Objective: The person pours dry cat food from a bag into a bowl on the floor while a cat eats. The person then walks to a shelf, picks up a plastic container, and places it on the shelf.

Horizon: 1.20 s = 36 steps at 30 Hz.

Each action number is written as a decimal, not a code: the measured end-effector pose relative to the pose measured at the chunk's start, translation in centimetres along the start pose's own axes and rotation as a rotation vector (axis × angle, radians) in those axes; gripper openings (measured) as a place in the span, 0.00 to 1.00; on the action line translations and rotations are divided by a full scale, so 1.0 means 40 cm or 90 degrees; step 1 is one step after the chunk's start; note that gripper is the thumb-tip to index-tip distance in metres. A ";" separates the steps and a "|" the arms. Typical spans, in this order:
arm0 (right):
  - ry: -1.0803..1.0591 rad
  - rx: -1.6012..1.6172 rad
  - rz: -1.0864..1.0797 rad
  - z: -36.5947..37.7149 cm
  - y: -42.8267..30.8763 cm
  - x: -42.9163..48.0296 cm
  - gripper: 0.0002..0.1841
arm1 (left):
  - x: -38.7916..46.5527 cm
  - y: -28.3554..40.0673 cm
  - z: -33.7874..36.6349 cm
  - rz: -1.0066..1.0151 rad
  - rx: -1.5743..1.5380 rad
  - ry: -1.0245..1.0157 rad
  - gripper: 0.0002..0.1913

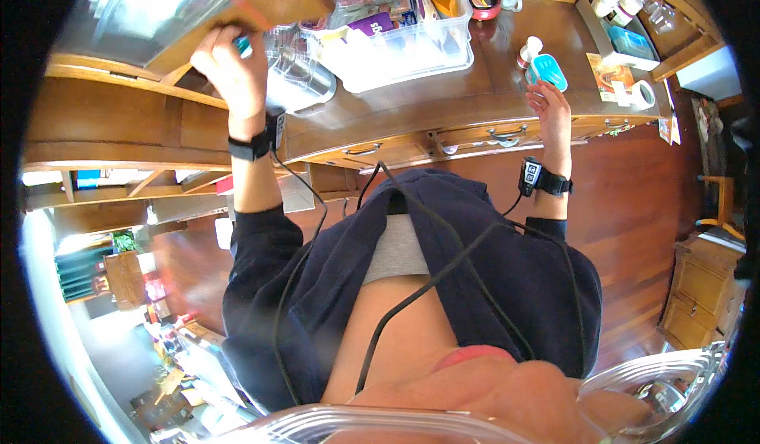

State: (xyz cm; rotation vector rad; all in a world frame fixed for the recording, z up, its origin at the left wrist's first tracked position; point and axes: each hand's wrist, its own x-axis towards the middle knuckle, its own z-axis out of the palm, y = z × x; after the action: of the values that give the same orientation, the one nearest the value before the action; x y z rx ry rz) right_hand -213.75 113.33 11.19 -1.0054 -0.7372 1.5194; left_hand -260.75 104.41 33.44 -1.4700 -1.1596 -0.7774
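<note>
My left hand [228, 70] is raised at the upper left, against a wooden cabinet door frame [190, 40]. Between its thumb and fingers shows a small teal object [243, 46], mostly hidden by the hand. Just right of that hand stands a shiny metal canister [306, 78] on the wooden sideboard top [409, 96]. My right hand [551, 108] hovers at the sideboard's front edge, fingers apart and nothing in it. Its fingertips come close to a small container with a turquoise lid [547, 71]; whether they touch it, I cannot tell. Beside that container lies a small white-capped bottle [530, 50].
A clear plastic bin [409, 58] full of packets stands mid-sideboard. Further right are a red dish [487, 10], a roll of white tape [642, 94] and a box of bottles [617, 49]. Drawer handles [507, 132] line the front. Black cables [436, 277] hang across my body.
</note>
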 end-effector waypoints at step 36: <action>0.135 -0.868 -0.237 -0.217 0.156 0.298 0.56 | 0.128 0.219 0.225 -0.126 -0.003 -0.027 0.38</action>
State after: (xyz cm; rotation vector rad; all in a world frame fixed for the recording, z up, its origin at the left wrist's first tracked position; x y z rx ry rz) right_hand -209.03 123.19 -0.50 -1.8050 -1.7493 0.4109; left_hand -251.91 114.66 33.12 -1.3961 -1.3506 -0.8873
